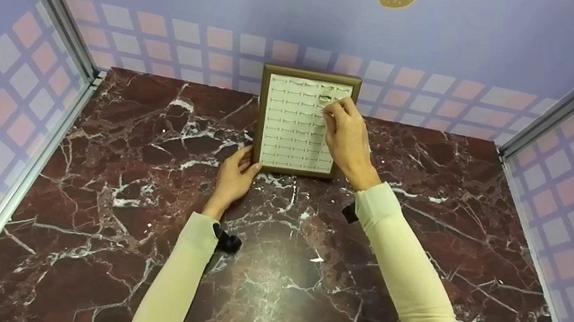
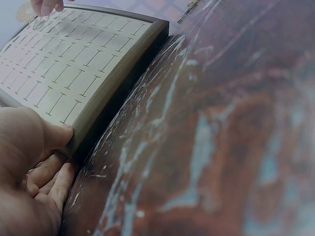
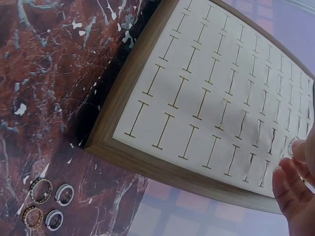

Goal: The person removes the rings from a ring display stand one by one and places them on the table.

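A wood-framed ring display board [image 1: 298,145] with a white slotted pad leans against the back wall. My left hand [image 1: 235,176] grips its lower left corner, thumb on the front edge and the other fingers at the side and underneath. In the left wrist view that thumb [image 2: 56,135] presses the frame. Near the board's upper right, my right hand [image 1: 347,136] pinches a small ring [image 3: 291,141] against the slots, its fingertips covering part of it. A ring [image 1: 326,98] shows in a slot just beside those fingertips.
Several gold and silver rings [image 3: 41,190] lie on the marble table [image 1: 134,252] beside the board's right side. Patterned panels [image 1: 202,3] enclose the table at the back and both sides. Black straps [image 1: 227,239] sit at the wrists.
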`<move>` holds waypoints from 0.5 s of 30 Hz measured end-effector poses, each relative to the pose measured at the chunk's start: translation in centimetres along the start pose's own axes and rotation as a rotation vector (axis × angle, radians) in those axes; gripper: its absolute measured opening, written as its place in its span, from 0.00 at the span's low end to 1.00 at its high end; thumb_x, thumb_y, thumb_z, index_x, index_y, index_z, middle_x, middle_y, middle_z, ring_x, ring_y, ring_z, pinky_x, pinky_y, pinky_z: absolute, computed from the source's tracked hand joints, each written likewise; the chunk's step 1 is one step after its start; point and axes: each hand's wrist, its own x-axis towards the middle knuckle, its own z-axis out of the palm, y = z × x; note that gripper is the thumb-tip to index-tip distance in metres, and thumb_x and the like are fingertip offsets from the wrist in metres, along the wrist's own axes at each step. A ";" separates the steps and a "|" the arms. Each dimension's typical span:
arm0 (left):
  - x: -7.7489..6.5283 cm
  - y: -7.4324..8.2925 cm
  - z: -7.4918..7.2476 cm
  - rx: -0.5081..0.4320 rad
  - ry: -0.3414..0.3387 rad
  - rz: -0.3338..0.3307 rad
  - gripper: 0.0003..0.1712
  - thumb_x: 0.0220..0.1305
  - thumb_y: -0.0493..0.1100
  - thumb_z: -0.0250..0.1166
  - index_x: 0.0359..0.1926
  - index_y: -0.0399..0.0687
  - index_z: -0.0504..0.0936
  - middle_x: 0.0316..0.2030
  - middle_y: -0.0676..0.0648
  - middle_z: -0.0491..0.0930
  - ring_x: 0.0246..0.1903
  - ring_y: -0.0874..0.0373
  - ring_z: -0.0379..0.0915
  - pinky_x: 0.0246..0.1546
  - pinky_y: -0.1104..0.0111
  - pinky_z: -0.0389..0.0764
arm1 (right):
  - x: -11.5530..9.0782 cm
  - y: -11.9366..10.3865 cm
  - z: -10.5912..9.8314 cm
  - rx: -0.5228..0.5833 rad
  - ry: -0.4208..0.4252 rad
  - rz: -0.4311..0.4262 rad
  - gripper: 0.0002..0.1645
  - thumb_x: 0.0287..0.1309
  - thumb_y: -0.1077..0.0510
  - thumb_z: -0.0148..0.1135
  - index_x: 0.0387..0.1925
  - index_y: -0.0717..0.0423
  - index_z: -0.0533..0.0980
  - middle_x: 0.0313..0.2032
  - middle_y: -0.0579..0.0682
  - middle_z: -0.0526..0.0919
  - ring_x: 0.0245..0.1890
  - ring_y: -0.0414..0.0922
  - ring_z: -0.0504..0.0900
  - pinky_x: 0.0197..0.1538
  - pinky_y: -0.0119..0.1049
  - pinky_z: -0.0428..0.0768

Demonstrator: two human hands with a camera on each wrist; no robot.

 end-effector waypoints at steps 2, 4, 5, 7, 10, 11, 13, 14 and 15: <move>-0.1 -0.1 0.0 0.002 0.005 0.001 0.31 0.75 0.32 0.66 0.75 0.32 0.71 0.68 0.30 0.76 0.70 0.38 0.75 0.75 0.59 0.77 | -0.3 0.0 -0.2 0.004 -0.003 -0.006 0.05 0.73 0.68 0.61 0.41 0.65 0.82 0.44 0.57 0.81 0.43 0.54 0.87 0.50 0.42 0.90; -0.1 -0.2 -0.1 0.002 0.008 0.004 0.31 0.75 0.32 0.66 0.75 0.32 0.71 0.68 0.30 0.76 0.70 0.38 0.75 0.75 0.59 0.77 | -0.7 0.1 -0.3 0.005 -0.004 -0.011 0.04 0.73 0.69 0.61 0.41 0.65 0.82 0.43 0.58 0.81 0.43 0.54 0.86 0.50 0.42 0.90; -0.1 -0.2 -0.1 -0.003 0.007 0.007 0.31 0.75 0.32 0.66 0.75 0.32 0.71 0.68 0.30 0.76 0.70 0.38 0.75 0.75 0.58 0.77 | -1.0 0.2 -0.5 0.007 -0.003 -0.012 0.04 0.72 0.69 0.61 0.40 0.65 0.82 0.43 0.58 0.82 0.43 0.54 0.86 0.50 0.42 0.90; -0.1 -0.3 -0.1 -0.005 0.004 0.005 0.31 0.75 0.32 0.66 0.75 0.32 0.71 0.69 0.30 0.76 0.70 0.38 0.74 0.76 0.58 0.77 | -1.5 0.5 -0.6 0.003 -0.004 -0.013 0.04 0.72 0.69 0.62 0.41 0.65 0.82 0.43 0.58 0.82 0.42 0.54 0.86 0.50 0.42 0.90; -0.1 -0.1 -0.1 -0.007 -0.002 0.005 0.32 0.75 0.32 0.66 0.75 0.32 0.71 0.69 0.30 0.76 0.70 0.38 0.74 0.76 0.58 0.76 | -2.5 1.0 -1.0 -0.001 -0.016 -0.010 0.04 0.72 0.69 0.62 0.41 0.65 0.82 0.43 0.58 0.82 0.43 0.55 0.86 0.52 0.42 0.90; -0.1 -0.1 0.0 -0.008 -0.004 0.003 0.32 0.75 0.32 0.66 0.75 0.32 0.71 0.69 0.30 0.76 0.70 0.38 0.74 0.76 0.59 0.76 | -2.9 1.3 -1.1 -0.001 -0.019 -0.009 0.04 0.71 0.70 0.62 0.41 0.66 0.83 0.43 0.58 0.82 0.43 0.55 0.86 0.52 0.42 0.90; -0.1 0.0 0.0 -0.005 -0.004 0.003 0.32 0.75 0.33 0.66 0.75 0.33 0.71 0.69 0.30 0.76 0.70 0.38 0.74 0.76 0.59 0.76 | -3.7 1.9 -1.2 0.004 -0.026 -0.010 0.05 0.71 0.70 0.61 0.41 0.66 0.82 0.43 0.59 0.82 0.43 0.55 0.86 0.52 0.42 0.90; -0.1 0.0 0.0 -0.005 -0.005 0.002 0.32 0.75 0.33 0.66 0.76 0.33 0.71 0.69 0.30 0.76 0.70 0.38 0.74 0.76 0.60 0.76 | -4.0 2.1 -1.3 0.009 -0.028 -0.009 0.04 0.71 0.71 0.61 0.41 0.66 0.82 0.43 0.59 0.82 0.43 0.54 0.86 0.52 0.41 0.90; 0.0 0.0 0.1 -0.006 -0.006 0.003 0.32 0.75 0.33 0.66 0.76 0.33 0.70 0.69 0.30 0.76 0.70 0.38 0.74 0.76 0.60 0.76 | -4.5 2.4 -1.4 0.016 -0.026 -0.011 0.04 0.70 0.71 0.62 0.40 0.66 0.82 0.43 0.59 0.82 0.43 0.54 0.86 0.52 0.42 0.90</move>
